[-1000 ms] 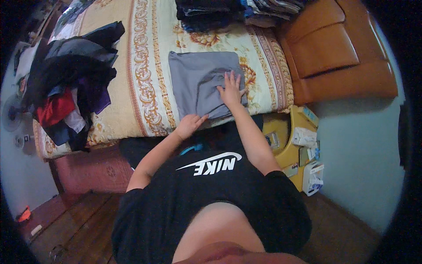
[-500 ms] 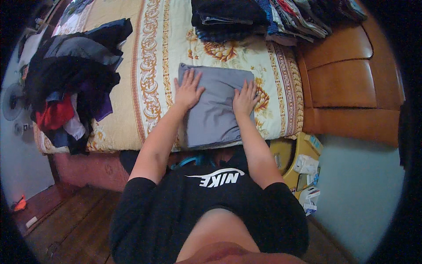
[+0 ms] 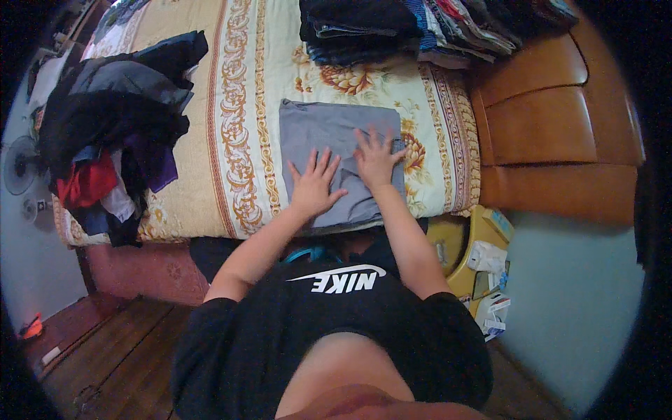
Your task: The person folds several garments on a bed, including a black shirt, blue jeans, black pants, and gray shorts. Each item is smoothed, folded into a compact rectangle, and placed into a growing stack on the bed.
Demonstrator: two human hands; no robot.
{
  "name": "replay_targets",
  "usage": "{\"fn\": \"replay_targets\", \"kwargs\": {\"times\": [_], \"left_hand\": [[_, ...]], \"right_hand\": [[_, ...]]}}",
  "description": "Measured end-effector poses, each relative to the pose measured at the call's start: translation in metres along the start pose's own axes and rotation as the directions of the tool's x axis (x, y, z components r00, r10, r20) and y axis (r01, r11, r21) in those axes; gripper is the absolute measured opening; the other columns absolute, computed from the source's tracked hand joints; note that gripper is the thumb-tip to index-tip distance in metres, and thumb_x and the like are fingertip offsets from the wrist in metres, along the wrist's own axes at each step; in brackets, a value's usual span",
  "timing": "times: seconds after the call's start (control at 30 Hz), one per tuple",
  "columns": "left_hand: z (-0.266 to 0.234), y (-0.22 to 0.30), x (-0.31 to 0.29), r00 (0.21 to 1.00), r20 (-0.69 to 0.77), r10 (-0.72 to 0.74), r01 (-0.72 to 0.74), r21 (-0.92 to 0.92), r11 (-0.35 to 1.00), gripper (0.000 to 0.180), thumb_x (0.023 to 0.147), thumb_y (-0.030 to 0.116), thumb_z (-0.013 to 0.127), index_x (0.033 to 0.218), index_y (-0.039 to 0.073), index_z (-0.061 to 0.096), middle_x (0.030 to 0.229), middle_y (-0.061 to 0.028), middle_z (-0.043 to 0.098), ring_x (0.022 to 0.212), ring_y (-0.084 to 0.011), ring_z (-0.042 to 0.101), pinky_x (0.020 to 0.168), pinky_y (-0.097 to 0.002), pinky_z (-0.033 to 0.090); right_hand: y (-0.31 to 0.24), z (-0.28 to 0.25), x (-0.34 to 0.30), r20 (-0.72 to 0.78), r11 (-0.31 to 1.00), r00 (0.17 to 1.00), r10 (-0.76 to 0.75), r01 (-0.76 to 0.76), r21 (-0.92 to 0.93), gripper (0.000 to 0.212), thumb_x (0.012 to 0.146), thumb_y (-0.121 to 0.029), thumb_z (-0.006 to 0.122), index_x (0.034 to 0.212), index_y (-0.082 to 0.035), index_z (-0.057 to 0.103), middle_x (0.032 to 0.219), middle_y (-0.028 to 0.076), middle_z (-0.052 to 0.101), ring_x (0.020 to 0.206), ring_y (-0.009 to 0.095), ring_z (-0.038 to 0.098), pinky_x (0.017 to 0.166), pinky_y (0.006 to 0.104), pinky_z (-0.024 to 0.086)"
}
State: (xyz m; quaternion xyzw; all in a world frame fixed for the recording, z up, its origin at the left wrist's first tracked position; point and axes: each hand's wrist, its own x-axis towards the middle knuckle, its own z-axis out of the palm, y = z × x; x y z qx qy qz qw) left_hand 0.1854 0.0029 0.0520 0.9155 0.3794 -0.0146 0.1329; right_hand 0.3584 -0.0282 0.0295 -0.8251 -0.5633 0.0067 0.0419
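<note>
A grey cloth garment (image 3: 308, 129), folded into a rough rectangle, lies on the bed in front of me. What kind of garment it is does not show. My left hand (image 3: 316, 187) rests on its near left part with the fingers spread. On the right, my right hand (image 3: 378, 159) is over the garment, fingers spread and slightly blurred at the tips. Neither hand grips anything. Small creases run across the cloth near the hands.
A loose heap of dark clothes (image 3: 119, 105) with red and purple pieces lies at the bed's left. Folded dark clothes (image 3: 360, 24) and a row of folded garments (image 3: 465, 31) sit at the far side. The brown padded headboard (image 3: 546, 126) borders the bed's right; a yellow shelf unit (image 3: 483, 231) stands near it.
My left hand has slid toward me over the garment. My right hand has shifted slightly left. The cloth's near right part looks flatter.
</note>
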Motion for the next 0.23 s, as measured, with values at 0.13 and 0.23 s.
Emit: {"fn": "replay_targets", "kwargs": {"times": [0.13, 0.23], "left_hand": [[0.059, -0.019, -0.041, 0.98, -0.151, 0.132, -0.128, 0.031, 0.991, 0.067, 0.079, 0.05, 0.047, 0.135, 0.019, 0.027, 0.142, -0.0089, 0.022, 0.131, -0.0299, 0.017, 0.098, -0.0624, 0.012], [0.074, -0.036, -0.055, 0.916, -0.362, -0.174, 0.07, -0.283, 0.957, 0.075, 0.072, 0.048, 0.059, 0.134, 0.017, 0.03, 0.14, -0.0124, 0.024, 0.129, -0.0351, 0.02, 0.098, -0.0575, 0.017]], "right_hand": [[0.006, 0.022, -0.023, -0.026, 0.999, 0.999, -0.02, 0.021, 0.03, 0.062, 0.083, -0.041, 0.048, 0.136, -0.019, 0.025, 0.141, 0.007, 0.024, 0.131, 0.031, 0.014, 0.094, 0.0676, 0.009], [0.014, 0.017, -0.021, -0.063, 0.993, 0.994, 0.091, -0.086, 0.079, 0.067, 0.082, -0.039, 0.05, 0.138, -0.018, 0.019, 0.141, 0.012, 0.022, 0.133, 0.032, 0.009, 0.096, 0.066, 0.007]]}}
